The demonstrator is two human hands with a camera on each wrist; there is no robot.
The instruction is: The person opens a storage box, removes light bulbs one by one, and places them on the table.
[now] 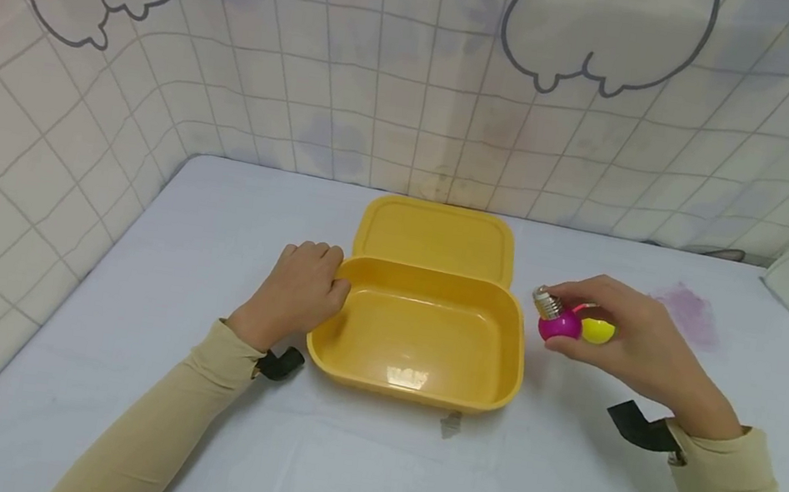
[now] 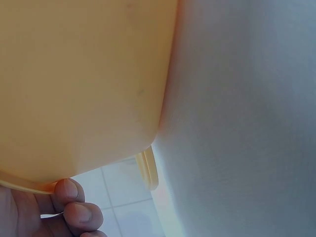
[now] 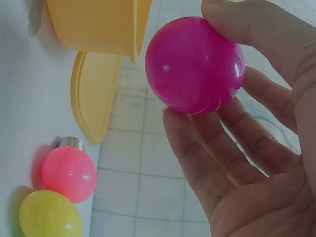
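Observation:
My left hand grips the left rim of a yellow plastic box, fingers hooked around its edge in the left wrist view. To the right of the box, my right hand holds a magenta light bulb above the table, between thumb and fingers. The bulb's silver screw base points up and left in the head view. Below and behind that hand, a pink light bulb and a yellow light bulb lie side by side on the table. Nothing lies inside the box.
A yellow lid lies flat behind the box. The white tabletop has a pinkish stain at the right and a small grey patch before the box. A grid-patterned curtain hangs along the back and sides.

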